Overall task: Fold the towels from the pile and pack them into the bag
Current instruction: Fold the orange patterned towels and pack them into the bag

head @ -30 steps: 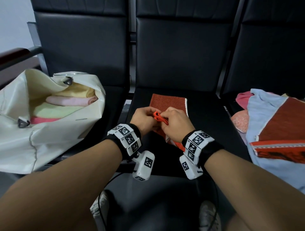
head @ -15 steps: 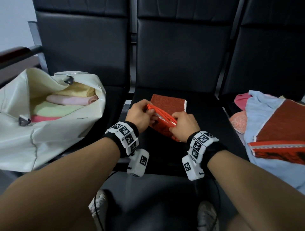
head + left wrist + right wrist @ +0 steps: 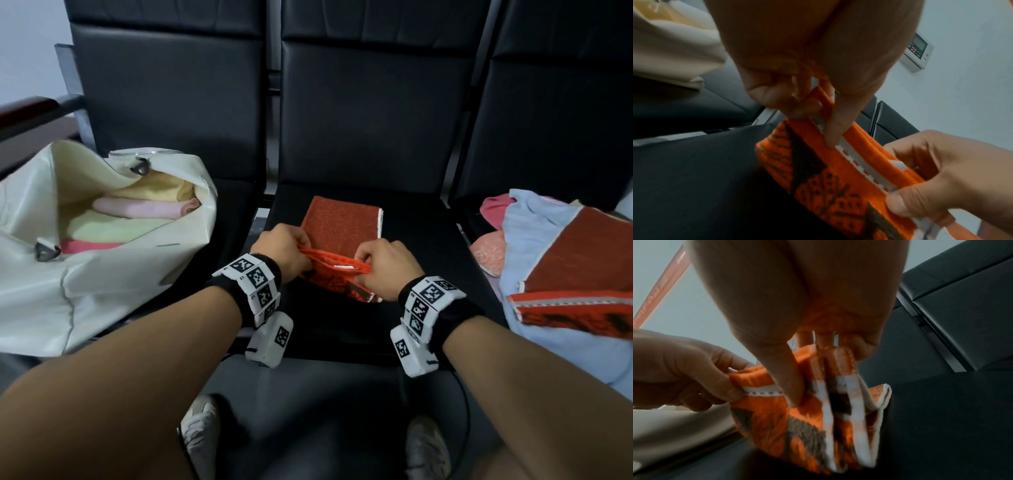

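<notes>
An orange towel [image 3: 339, 226] with a dark pattern and white trim lies on the middle black seat, its near edge lifted. My left hand [image 3: 282, 248] pinches the left end of that raised edge, and my right hand [image 3: 385, 267] pinches the right end. The left wrist view shows the towel [image 3: 818, 170] folded over, thumb and fingers [image 3: 830, 129] clamped on its trim. In the right wrist view the towel [image 3: 777, 421] hangs in layers below the pinching fingers [image 3: 789, 382]. The cream bag [image 3: 102, 281] stands open on the left seat with several folded towels [image 3: 137, 209] inside.
A pile of towels [image 3: 565, 274], light blue, pink and orange-brown, lies on the right seat. Black seat backs [image 3: 373, 113] rise behind. An armrest [image 3: 34, 109] sits at far left. My shoes [image 3: 202, 431] stand on the grey floor below.
My hands have moved apart along the towel's near edge, from bunched together at the centre to spread at its two ends, stretching the lifted edge.
</notes>
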`<state>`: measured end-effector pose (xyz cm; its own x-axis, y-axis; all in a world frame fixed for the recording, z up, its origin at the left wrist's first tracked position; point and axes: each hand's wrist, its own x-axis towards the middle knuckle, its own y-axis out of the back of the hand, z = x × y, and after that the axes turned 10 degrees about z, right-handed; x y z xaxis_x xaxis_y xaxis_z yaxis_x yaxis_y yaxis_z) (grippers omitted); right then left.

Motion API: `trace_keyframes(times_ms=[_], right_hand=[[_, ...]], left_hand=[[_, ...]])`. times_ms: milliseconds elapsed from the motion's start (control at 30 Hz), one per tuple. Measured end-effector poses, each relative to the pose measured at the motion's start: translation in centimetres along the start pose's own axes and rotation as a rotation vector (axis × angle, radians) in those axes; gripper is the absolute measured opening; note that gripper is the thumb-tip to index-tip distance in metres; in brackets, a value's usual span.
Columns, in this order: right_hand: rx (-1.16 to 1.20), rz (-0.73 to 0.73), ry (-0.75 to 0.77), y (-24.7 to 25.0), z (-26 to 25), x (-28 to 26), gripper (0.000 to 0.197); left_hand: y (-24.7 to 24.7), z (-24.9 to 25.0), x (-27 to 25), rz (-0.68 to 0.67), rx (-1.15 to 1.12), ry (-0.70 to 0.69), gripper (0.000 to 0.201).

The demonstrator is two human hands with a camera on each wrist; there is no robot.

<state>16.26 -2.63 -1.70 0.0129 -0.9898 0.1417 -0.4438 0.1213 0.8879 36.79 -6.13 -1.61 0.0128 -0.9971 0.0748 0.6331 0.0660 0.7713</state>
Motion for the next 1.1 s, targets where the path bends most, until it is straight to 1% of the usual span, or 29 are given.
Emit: trace_keyframes(times_ms=[67,167,233,300,333,433,500,533,567,600,667,767,800,900,967,1033,1100], right_hand=[[-0.008,-0.063,-0.003,0.1,-0.2,-0.3,0.014],[-0.056,-0.189,-0.005,0.1,-0.5,-0.7,0.021],[-0.081,-0.285,0.019,0.1,-0.8,-1.1,0.019],[-0.126,-0.348,0.052,0.0,-0.9,-1.4,0.018],[-0.143,-0.37,0.061,-0.1,-1.0,-1.6,0.019],[-0.159,-0.432,0.058,-0.3,-0.8,-1.9,0.028],[-0.157,-0.443,0.058,-0.1,-0.7,-2.1,0.018],[-0.152,-0.437,0.055,0.1,-0.7,-2.2,0.012],[-0.144,-0.422,0.049,0.2,-0.7,-2.2,0.009],[-0.131,-0.398,0.032,0.4,-0.7,-2.1,0.012],[-0.094,-0.337,-0.014,1.0,-0.3,-1.8,0.016],[-0.005,-0.278,-0.065,2.1,0.3,-1.2,0.023],[0.028,-0.247,-0.077,2.5,0.6,-1.0,0.025],[0.134,-0.073,-0.093,3.3,1.5,-0.7,0.022],[0.245,0.029,-0.106,3.3,2.1,-0.4,0.016],[0.356,0.113,-0.128,3.1,2.6,0.2,0.009],[0.408,0.166,-0.148,2.9,2.8,1.0,0.008]], left_hand=[[0.3,0.1,-0.3,-0.065,0.104,-0.023,0.019],[0.2,0.5,-0.9,-0.17,0.268,-0.062,0.017],[-0.2,0.6,-1.6,-0.244,0.419,-0.145,0.019],[-0.6,0.6,-2.3,-0.312,0.542,-0.255,0.023],[-0.7,0.5,-2.5,-0.336,0.564,-0.298,0.023],[-0.8,0.3,-3.2,-0.384,0.512,-0.333,0.019],[-0.6,0.5,-3.5,-0.368,0.475,-0.346,0.008],[-0.5,0.7,-3.6,-0.357,0.454,-0.345,0.005],[-0.4,0.7,-3.6,-0.354,0.431,-0.325,0.011],[-0.1,0.9,-3.6,-0.358,0.4,-0.302,0.016],[0.2,1.0,-3.3,-0.368,0.305,-0.247,0.018],[0.6,1.0,-2.6,-0.36,0.147,-0.21,0.031],[0.7,1.0,-2.3,-0.352,0.088,-0.194,0.03],[0.5,0.7,-1.2,-0.28,-0.109,-0.139,0.021],[0.1,0.3,-0.4,-0.214,-0.214,-0.093,0.021],[-0.2,-0.1,0.4,-0.151,-0.271,-0.057,0.024],[-0.6,-0.3,1.2,-0.102,-0.304,-0.031,0.024]])
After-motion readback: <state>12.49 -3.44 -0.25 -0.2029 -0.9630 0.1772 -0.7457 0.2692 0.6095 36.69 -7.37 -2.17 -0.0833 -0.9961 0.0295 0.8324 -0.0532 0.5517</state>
